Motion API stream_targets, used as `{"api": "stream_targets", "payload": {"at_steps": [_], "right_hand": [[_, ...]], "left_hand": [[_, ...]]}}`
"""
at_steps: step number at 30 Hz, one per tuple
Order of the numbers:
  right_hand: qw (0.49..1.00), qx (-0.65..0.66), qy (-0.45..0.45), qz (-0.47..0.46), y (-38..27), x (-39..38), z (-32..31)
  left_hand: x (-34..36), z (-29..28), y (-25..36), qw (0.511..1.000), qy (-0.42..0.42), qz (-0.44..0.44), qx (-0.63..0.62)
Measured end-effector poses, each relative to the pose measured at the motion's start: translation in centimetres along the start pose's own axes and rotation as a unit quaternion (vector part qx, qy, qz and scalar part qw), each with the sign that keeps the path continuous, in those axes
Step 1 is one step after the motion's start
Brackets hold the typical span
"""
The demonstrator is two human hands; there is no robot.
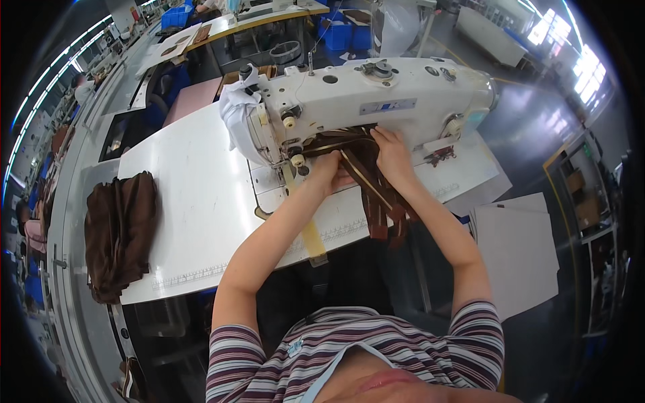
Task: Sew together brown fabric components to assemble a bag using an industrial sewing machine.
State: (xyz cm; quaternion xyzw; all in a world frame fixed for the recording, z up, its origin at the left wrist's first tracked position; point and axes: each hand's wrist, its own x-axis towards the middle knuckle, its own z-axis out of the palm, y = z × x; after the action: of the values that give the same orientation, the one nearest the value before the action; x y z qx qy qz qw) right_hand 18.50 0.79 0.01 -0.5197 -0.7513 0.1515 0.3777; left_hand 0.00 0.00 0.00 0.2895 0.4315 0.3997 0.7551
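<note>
Both hands are at work under the arm of a white sewing machine (410, 101) on a white table (191, 215). The left hand (326, 173) has thumb and fingers together, apparently clamped on a brown strip (363, 173) with pale lines along its length. The right hand (395, 160) lies over the far part of the same strip, fingers bent onto it; whether they pinch or merely press cannot be told.

Position of the strip: its far part runs left to right beneath the arm, toward the machine's needle end (285, 176). From between the hands, its tails run nearward and slightly right to the table's near edge. The needle end lies left of both hands; the left hand is the nearer to it. Needle contact cannot be made out.

Also noted: a folded brown cloth pile (121, 232) at the table's far left side, well apart from both hands.
</note>
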Motion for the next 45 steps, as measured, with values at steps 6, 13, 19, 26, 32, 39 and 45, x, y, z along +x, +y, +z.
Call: {"api": "stream_targets", "payload": {"at_steps": [6, 13, 19, 26, 32, 39, 45], "right_hand": [[0.908, -0.303, -0.092, -0.274, -2.6, -1.5, 0.8], [0.92, -0.352, -0.087, -0.148, -1.7, 4.0, 4.3], [0.97, -0.213, -0.066, -0.094, 1.4, 7.1, 4.8], [0.896, -0.346, -0.268, -0.077, -7.9, -3.1, 3.1], [0.924, -0.325, -0.1, -0.173, -5.9, -4.4, 0.0], [0.95, 0.059, -0.306, 0.028, -12.5, -2.4, 7.9], [0.898, 0.28, -0.34, 0.004, -15.4, -5.9, 4.6]], "left_hand": [[-1.0, 0.3, 0.0, 0.995, 0.06, 0.024, -0.071], [-8.7, -5.2, 0.0, 0.992, 0.059, -0.011, -0.113], [-16.2, -6.7, -1.7, 0.992, 0.069, -0.061, -0.087], [-19.1, -8.0, -3.3, 0.996, 0.054, -0.053, -0.041], [-19.9, -8.2, -4.3, 0.998, -0.042, -0.038, -0.015], [-20.7, -7.5, -5.7, 0.999, -0.046, -0.003, 0.009], [-20.4, -7.7, -3.2, 0.873, 0.189, 0.295, 0.338]]}}
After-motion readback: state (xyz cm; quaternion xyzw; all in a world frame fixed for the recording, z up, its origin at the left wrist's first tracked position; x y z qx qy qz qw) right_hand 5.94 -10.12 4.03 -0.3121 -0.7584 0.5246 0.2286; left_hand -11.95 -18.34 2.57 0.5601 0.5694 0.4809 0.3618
